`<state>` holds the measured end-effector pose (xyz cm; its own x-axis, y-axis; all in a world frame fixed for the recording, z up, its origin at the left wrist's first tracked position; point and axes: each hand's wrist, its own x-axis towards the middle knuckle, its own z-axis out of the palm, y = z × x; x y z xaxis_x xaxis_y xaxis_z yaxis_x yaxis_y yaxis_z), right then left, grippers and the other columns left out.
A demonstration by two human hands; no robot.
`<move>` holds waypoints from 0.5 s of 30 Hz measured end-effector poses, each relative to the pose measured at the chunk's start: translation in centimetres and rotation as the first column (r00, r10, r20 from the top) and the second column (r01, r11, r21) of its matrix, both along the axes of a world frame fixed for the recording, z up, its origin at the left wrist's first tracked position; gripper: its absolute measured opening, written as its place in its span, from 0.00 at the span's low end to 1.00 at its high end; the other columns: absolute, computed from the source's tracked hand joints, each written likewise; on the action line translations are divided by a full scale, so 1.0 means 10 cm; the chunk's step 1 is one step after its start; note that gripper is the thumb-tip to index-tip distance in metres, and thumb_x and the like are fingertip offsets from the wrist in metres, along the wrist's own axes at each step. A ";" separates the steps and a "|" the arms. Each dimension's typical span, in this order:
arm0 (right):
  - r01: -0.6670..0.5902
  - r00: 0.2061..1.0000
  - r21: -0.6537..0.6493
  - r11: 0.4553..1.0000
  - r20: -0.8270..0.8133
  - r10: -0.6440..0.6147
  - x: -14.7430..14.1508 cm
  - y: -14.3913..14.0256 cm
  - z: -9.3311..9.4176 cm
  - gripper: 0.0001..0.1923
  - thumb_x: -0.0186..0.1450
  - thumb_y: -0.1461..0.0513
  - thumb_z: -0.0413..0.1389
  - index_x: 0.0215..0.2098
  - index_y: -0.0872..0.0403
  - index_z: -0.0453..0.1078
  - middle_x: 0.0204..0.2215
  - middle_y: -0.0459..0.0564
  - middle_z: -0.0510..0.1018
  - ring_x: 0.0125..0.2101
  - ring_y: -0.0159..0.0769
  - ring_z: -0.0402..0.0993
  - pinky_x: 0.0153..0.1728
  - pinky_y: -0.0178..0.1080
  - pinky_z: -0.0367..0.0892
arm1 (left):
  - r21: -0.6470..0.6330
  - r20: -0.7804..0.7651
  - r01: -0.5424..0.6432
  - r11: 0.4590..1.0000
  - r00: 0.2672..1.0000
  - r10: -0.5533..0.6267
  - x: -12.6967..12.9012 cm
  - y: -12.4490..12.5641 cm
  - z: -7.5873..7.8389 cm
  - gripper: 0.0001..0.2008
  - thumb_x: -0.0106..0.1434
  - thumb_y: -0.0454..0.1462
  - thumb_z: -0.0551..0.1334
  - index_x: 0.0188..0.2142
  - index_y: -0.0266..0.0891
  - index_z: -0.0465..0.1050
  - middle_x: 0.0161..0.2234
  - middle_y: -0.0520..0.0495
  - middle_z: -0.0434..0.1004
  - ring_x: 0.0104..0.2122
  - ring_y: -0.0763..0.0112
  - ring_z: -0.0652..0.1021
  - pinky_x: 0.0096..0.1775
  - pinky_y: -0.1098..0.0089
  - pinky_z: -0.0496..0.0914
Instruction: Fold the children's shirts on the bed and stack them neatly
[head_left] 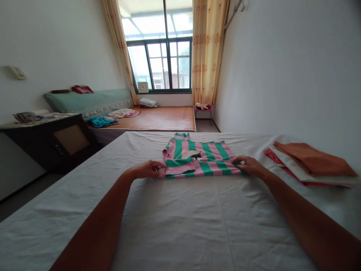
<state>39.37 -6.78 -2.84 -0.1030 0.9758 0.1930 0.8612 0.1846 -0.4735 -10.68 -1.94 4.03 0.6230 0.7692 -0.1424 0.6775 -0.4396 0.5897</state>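
A green and pink striped shirt [208, 167] lies partly folded on the white sheet [180, 226], with a dark and pale print showing near its middle. My left hand [148, 169] pinches the near left corner of the cloth between thumb and fingers. At the opposite near corner, my right hand [246, 165] grips the fabric the same way. Both forearms reach in from the bottom of the view. The shirt's near edge runs nearly straight between the two hands, and a sleeve-like part sticks out at its far left.
Folded clothes [313, 162], orange, white and red, are stacked on the right of the sheet. A dark cabinet [53, 139] stands at left. Beyond are a mat-covered bed [169, 116], a small pink stool [203, 109] and a window with curtains [207, 56]. A wall [293, 67] borders the right.
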 end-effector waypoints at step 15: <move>-0.165 0.985 0.134 0.977 -0.028 0.170 -1.21 -0.19 0.25 0.15 0.65 0.58 0.48 0.46 0.51 0.72 0.32 0.48 0.79 0.28 0.34 0.73 0.32 0.35 0.66 | 0.455 -0.110 -0.262 0.851 0.932 0.345 0.42 -0.01 -0.33 0.20 0.61 0.44 0.57 0.53 0.53 0.70 0.42 0.51 0.79 0.40 0.66 0.77 0.40 0.72 0.67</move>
